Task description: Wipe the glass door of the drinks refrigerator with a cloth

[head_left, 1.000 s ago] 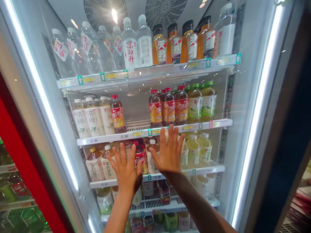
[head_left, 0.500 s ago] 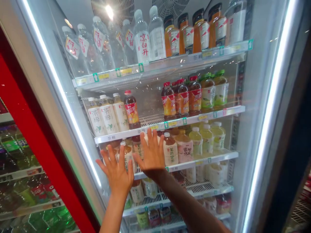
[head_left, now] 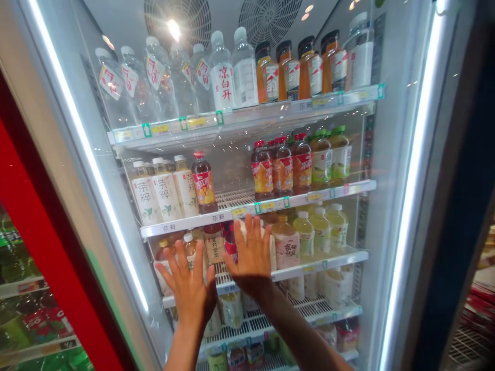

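My left hand and my right hand lie flat, fingers spread, against the glass door of a lit drinks fridge, side by side and holding nothing. Behind the left hand stand tea bottles on the third shelf. Behind the right hand is a bottle with a pale label. Above them, the second shelf carries white-label tea bottles and red-capped dark tea bottles. The top shelf holds clear water bottles and orange drinks.
A bright light strip runs down the fridge's left frame and another light strip down the right. A red-framed fridge with green bottles stands at the left. Lower wire shelves hold more bottles. A dark edge borders the right side.
Both hands stay flat on the glass. They slid left from a second ago, and over the last half second the view shifted so they sit slightly lower and further right.
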`<state>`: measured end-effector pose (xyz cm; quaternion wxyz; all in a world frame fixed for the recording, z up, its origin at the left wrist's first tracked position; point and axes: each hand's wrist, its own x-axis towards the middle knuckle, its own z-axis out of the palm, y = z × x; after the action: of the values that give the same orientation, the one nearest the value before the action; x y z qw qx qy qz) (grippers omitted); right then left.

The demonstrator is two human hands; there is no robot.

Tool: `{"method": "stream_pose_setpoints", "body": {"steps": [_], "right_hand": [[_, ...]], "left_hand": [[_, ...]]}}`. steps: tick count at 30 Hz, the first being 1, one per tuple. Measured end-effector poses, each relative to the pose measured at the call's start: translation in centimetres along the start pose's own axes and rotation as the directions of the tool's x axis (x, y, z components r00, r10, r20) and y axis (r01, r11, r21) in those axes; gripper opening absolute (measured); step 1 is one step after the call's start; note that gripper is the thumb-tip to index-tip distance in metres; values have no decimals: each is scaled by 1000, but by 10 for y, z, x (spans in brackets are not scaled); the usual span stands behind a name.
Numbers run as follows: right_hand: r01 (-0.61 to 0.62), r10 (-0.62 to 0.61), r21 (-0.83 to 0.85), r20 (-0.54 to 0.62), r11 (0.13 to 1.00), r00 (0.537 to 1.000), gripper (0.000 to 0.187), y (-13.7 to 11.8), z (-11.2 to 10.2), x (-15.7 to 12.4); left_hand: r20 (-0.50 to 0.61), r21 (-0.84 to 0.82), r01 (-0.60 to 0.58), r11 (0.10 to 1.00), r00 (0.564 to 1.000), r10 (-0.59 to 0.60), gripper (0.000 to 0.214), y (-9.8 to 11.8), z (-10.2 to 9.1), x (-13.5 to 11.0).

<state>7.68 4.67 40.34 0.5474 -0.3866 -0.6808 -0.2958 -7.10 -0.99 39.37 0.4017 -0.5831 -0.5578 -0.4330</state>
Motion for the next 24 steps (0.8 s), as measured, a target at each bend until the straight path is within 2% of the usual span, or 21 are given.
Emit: {"method": "stream_pose_setpoints", "body": {"steps": [2, 3, 4, 8, 10, 12, 15, 17, 19, 22, 24], "right_hand": [[-13, 13, -13, -3, 1000, 1000, 85, 16, -6, 25], [1, -1, -15, 7, 1000, 1000, 84, 23, -8, 22], [13, -13, -17, 22, 1000, 1000, 84, 29, -8, 10], [66, -64, -33, 74, 997, 995, 79, 58, -9, -70], [97, -94, -44, 76, 994, 993, 77, 82, -14, -76], [72, -69, -65, 44, 995, 997, 79, 112, -25, -44], [-5, 5, -79, -4, 997, 1000, 82, 158, -46, 30], [4, -3, -60, 18, 998, 1000, 83, 182, -57, 52], [12, -11, -42, 26, 999, 1000, 81, 200, -61, 34], [21, -20, -36, 18, 999, 1000, 78, 224, -59, -35], [55, -54, -39, 25, 998, 998, 76, 246, -60, -63]], "left_hand": [[-12, -33, -12, 999, 1000, 11, 83, 16, 6, 4], [-16, -44, -18, 999, 1000, 17, 83, 24, 10, 5], [-17, -50, -23, 999, 1000, 22, 84, 32, 13, 5], [10, -32, -36, 999, 999, 36, 86, 62, 29, 3], [0, -18, -13, 1000, 1000, 13, 84, 77, 37, 7], [-33, -26, 25, 999, 999, -26, 84, 94, 43, 15], [-69, -68, 25, 997, 997, -29, 84, 126, 51, 27], [-84, -80, -28, 996, 996, 22, 81, 153, 56, 32], [-89, -85, -71, 994, 994, 64, 78, 183, 63, 32], [-80, -104, -81, 991, 994, 73, 79, 227, 75, 30], [-70, -118, -81, 990, 995, 73, 80, 253, 84, 31]]}}
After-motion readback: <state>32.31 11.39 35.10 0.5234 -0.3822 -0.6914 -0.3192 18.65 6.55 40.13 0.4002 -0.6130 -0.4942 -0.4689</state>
